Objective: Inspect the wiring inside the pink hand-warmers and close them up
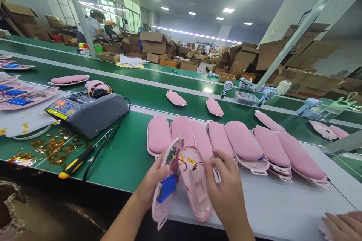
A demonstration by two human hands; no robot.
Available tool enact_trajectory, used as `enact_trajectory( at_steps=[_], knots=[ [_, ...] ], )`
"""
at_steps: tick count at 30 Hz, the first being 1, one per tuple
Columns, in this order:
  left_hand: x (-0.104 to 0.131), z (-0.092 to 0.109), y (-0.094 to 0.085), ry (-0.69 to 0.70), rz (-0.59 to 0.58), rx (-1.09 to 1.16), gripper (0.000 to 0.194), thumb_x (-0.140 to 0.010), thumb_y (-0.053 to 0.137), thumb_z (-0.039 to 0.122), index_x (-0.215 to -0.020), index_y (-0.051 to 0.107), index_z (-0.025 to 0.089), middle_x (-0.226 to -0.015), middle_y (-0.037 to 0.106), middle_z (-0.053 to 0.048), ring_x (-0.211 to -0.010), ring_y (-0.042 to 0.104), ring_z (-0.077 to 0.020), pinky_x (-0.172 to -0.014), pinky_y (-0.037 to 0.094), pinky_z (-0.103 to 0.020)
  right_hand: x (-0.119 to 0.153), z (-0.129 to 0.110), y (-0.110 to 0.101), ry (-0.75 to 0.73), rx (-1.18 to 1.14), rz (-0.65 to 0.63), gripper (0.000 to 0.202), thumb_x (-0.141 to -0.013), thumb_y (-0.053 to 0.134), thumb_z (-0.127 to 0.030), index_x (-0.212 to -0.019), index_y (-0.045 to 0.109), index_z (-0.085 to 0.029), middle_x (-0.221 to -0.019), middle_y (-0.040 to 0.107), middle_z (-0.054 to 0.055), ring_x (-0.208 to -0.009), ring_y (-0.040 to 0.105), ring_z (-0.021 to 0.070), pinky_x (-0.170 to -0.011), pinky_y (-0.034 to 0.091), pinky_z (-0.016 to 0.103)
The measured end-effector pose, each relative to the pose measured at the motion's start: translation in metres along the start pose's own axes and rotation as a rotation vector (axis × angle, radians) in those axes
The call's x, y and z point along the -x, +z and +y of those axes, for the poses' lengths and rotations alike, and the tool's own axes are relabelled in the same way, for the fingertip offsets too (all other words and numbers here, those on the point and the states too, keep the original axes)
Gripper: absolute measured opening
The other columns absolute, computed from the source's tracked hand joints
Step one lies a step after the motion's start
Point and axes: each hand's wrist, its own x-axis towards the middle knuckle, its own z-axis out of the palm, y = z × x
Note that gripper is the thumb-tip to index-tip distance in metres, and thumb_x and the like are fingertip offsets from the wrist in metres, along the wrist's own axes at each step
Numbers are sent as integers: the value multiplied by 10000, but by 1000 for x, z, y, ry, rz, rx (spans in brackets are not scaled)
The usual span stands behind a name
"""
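At the near edge of the counter [127, 173], the battery half [160, 214] of an opened pink case is clamped between the left fingers [164, 173]. A blue battery [167, 188] is seated inside it; the green circuit board [172, 153] above is only partly seen. Just beside, the hollow half [196, 196] is overlapped by the right fingers [209, 173], which are curled and held close together; whether anything is pinched cannot be told, since the contact is hidden. Both halves are linked by thin wires [182, 161], their far ends hard to trace. Behind, pink cases [239, 141] are lined up, some partly covered by their neighbours. To the left, a tape dispenser [87, 111] and a yellow-and-black screwdriver [76, 163] are set down near amber scraps [53, 146]. Another person's hand [343, 226] is cut off at the lower right, and distant cardboard boxes [154, 43] are blurred.
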Motion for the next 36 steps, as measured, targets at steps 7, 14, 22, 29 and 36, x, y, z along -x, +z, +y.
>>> enact_trajectory(
  at_steps=[7,14,22,29,36],
  knots=[
    [-1,-2,3,20,-45,-2,725,-692,749,412,-1352,497,248,-1185,669,-105,-1073,633,-304,-902,486,-399,-6,8,2,335,-360,-379,170,-802,607,-308,-775,465,-217,-1010,601,43,-880,572,182,-742,480,312],
    [-3,-4,4,11,-33,22,745,-689,752,401,-1361,479,229,-1190,670,-117,-1144,595,-339,-992,440,-480,7,-2,6,296,-369,-256,155,-800,621,-310,-779,496,-220,-809,494,-3,-769,514,164,-671,447,269],
    [14,8,14,-91,-21,-39,761,-708,747,345,-1389,408,315,-1302,610,-75,-1181,574,-306,-999,438,-425,32,-3,13,364,-351,-41,181,-875,547,-340,-745,546,-215,-825,519,26,-751,540,157,-592,456,236],
    [16,4,10,-119,-25,-8,832,-664,781,334,-1396,388,296,-1297,606,-91,-1162,583,-321,-981,439,-426,35,-6,19,-25,91,106,186,-899,512,-251,-1006,656,-206,-1081,527,125,-948,499,245,-791,468,411],
    [18,2,21,-89,-7,28,718,-730,731,289,-1376,418,290,-1190,670,-73,-1107,627,-270,-998,434,-402,29,-5,22,-160,137,-163,269,-927,476,-228,-1126,654,-197,-1202,563,127,-1082,457,274,-902,442,482]
  ],
)
